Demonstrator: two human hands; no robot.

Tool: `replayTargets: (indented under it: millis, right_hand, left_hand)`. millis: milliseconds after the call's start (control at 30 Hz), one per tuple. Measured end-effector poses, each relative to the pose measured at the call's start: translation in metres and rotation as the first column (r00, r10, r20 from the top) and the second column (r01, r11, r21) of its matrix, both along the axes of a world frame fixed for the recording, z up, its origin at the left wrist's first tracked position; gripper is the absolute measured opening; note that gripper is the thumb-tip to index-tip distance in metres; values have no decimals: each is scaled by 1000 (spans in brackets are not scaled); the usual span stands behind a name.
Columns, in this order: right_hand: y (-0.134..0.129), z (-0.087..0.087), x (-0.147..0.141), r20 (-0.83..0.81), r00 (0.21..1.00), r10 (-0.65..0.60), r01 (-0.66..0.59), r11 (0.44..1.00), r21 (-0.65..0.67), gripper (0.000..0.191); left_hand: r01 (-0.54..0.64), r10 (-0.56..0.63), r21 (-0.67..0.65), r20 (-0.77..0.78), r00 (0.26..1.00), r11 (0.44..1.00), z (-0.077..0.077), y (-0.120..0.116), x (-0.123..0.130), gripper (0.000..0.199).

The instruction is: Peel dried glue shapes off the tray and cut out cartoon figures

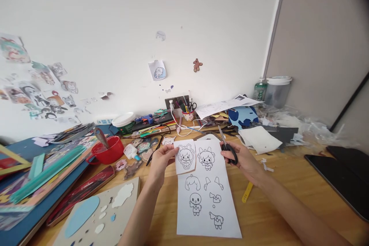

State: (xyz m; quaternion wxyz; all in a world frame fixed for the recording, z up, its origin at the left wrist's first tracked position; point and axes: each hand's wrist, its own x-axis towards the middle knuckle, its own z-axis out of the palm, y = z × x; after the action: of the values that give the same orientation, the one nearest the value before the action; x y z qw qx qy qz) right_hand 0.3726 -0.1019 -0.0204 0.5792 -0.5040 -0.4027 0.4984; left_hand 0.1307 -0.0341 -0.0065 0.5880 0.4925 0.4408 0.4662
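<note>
A white sheet [230,207] printed with line-drawn cartoon figures and separate hair and clothing parts hangs before me over the wooden table. At its upper left, a smaller cut piece of paper [180,167] with one figure is pinched in my left hand [164,157]. My right hand [238,157] holds black-handled scissors [230,153], blades pointing up and away, at the sheet's upper right edge. My right fingers also touch that edge. Whether the scissor blades are fully closed is hard to make out.
A red mug [111,152] and glue bottle [132,152] stand left of my left hand. A grey board [115,215] with foam cutouts lies front left, a yellow strip [247,192] right of the sheet, and a black tablet-like slab [334,184] far right. Paper scraps [266,165] lie nearby.
</note>
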Motion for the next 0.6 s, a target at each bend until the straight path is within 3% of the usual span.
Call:
replayTargets:
  millis: [600]
  right_hand:
    - [-3, 3, 0, 2, 1000, -8, 8, 1000, -8, 39]
  left_hand:
    - [0, 0, 4, -7, 1000, 1000, 1, 0, -2, 24]
